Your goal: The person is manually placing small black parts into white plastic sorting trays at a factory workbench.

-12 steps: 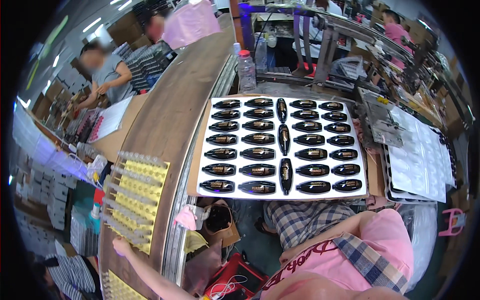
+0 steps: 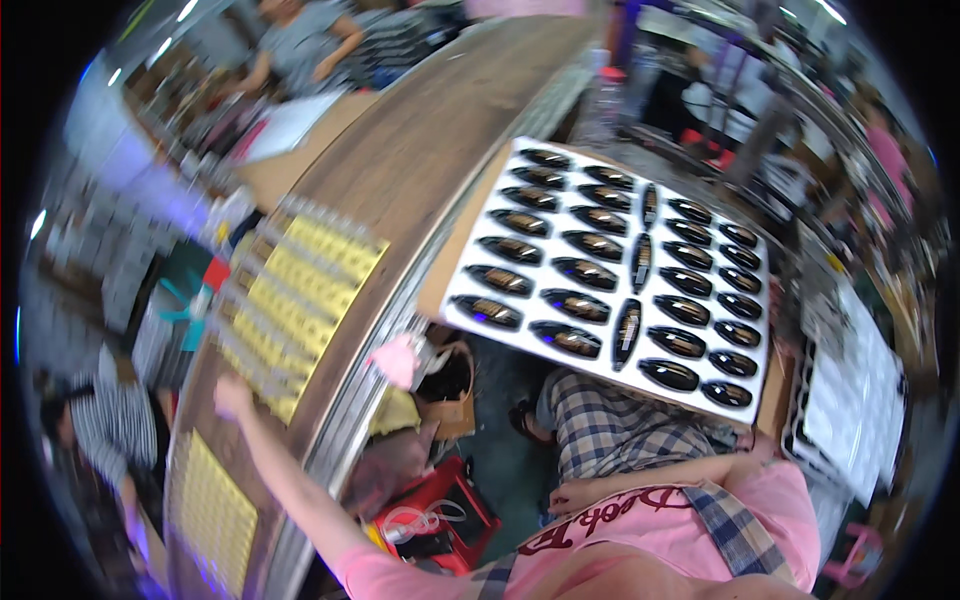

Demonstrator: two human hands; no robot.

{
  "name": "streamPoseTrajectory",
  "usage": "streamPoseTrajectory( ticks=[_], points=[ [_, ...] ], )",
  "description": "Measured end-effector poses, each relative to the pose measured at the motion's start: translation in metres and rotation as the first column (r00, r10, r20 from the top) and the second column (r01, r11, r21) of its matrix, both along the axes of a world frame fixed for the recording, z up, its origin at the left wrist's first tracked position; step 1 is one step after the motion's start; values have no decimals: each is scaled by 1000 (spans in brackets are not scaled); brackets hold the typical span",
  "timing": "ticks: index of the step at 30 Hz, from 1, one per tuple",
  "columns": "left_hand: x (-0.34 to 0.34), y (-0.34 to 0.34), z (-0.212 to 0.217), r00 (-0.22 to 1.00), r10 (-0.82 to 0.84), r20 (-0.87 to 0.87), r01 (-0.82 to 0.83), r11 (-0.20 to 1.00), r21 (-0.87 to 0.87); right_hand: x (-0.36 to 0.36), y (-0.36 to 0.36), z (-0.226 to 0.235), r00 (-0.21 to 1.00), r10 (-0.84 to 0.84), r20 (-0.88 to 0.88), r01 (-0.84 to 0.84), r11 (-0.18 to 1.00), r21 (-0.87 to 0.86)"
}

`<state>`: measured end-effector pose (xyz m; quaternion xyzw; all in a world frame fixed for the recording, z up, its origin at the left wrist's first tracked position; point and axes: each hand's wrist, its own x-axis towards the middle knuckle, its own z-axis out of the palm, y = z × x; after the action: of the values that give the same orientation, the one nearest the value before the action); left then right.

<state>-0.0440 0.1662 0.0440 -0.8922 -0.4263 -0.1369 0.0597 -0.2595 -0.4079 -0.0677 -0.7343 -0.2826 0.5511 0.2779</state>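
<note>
My left hand [image 2: 232,395] is stretched out to the left and rests at the near corner of a yellow tray [image 2: 295,300] of small upright parts on the long curved wooden belt [image 2: 420,150]. Motion blur hides whether the fingers grip the tray. My right hand [image 2: 573,497] lies curled against my pink shirt above my checked trousers, with nothing in it. In front of me a white tray [image 2: 470,290] carries rows of glossy dark oval shells.
A second yellow tray [image 2: 212,515] lies nearer on the belt. Below the belt are a pink cloth [image 2: 396,360], a brown bag [image 2: 447,385] and a red crate [image 2: 430,520]. White sheets [image 2: 855,400] lie at right. Other people work at the back and lower left.
My left hand has reached forward along the belt to the yellow tray's corner. The view has swung left and tilted, so the white tray now sits slanted.
</note>
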Motion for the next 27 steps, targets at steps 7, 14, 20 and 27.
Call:
streamPoseTrajectory(
  ticks=[7,14,20,27],
  points=[
    [-24,27,-2,994,38,105,-33,998,-53,5,5,29,997,-19,-69,16,999,-42],
    [-67,55,-5,985,143,99,-128,981,-149,4,6,22,989,-76,-125,72,997,-43],
    [-101,92,-13,977,188,97,-152,944,-294,6,10,25,987,-63,-148,60,998,-28],
    [-132,110,-14,974,187,125,-132,926,-353,4,14,24,987,-83,-141,78,996,-43]
  ],
)
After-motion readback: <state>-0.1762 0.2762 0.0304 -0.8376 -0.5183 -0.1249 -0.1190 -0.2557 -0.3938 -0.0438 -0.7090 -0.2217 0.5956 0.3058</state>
